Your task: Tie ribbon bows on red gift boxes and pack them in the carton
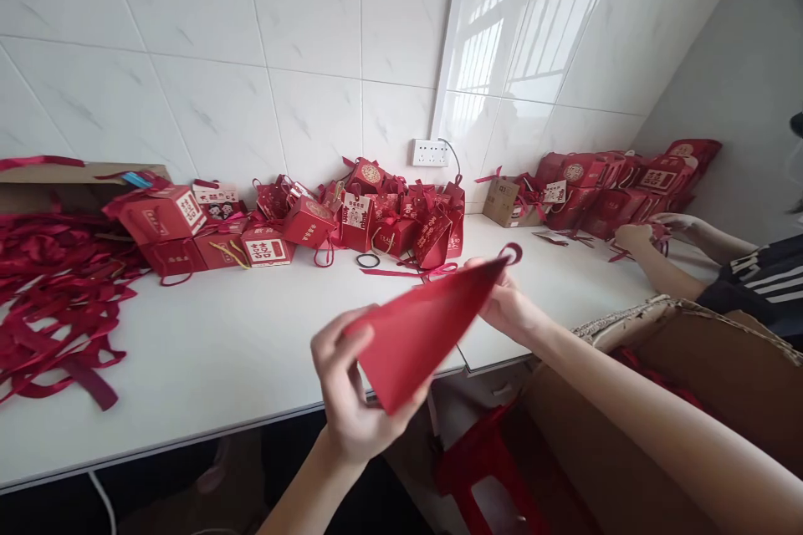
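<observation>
A red wedge-shaped paper box point(427, 326) is held in the air above the front edge of the white table, its plain face toward the camera. My left hand point(360, 384) wraps its fingers and thumb round the wide lower end. At the narrow upper right end, my right hand point(505, 301) closes on the tip, partly hidden behind the box. A small dark red ribbon loop point(513, 252) sticks out there.
Red gift boxes point(310, 221) line the wall on the white table point(232, 351). Red ribbons point(63, 292) pile up at left. A black ring point(367, 261) lies mid-table. At right are a large cardboard box point(721, 351), a red stool point(489, 468) and another person's hands point(640, 238).
</observation>
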{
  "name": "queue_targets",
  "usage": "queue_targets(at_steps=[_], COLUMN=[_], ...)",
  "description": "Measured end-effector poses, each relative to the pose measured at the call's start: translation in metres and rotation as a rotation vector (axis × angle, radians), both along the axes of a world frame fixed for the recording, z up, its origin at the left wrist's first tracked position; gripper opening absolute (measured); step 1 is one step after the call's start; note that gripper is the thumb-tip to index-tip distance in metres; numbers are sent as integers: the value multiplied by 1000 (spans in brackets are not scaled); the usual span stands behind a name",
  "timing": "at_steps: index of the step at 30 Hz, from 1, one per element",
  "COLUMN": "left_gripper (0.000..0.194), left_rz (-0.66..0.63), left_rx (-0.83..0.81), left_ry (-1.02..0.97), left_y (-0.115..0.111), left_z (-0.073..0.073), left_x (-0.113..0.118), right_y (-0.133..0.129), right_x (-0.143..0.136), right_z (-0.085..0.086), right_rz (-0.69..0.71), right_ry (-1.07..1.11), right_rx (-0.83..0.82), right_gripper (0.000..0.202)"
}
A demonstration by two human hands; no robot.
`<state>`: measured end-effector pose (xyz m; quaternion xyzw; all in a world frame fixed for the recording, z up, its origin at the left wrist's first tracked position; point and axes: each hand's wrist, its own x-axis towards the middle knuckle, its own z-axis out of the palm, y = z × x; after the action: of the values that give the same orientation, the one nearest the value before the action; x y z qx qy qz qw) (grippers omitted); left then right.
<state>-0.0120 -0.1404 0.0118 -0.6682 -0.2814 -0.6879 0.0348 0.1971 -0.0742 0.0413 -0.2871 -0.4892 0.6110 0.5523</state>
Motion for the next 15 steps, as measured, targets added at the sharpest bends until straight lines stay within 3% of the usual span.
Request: queue_targets(at_steps=[2,4,6,9,15], left_gripper=[62,53,47,50,53], left_rz=[-44,-228,-445,-572,-567], left_rx=[-283,-678,-962,-1036,-981], left_ry=[-170,-358,-471,-555,-617], left_y=[-2,-7,-16,-36,-63], left_z=[1,-3,-10,-23,-32], left_x=[-1,0,5,16,31], right_y=[-7,-16,-25,-36,-46], right_x=[0,-1,-4,-9,-14], right_z=[11,22,32,40,43], right_rz=[-60,-145,-208,-225,-209], right_ry=[-47,-86,-124,-183,-298], right_rx=[-6,-14,-14,35,149], right_gripper=[31,31,34,36,38])
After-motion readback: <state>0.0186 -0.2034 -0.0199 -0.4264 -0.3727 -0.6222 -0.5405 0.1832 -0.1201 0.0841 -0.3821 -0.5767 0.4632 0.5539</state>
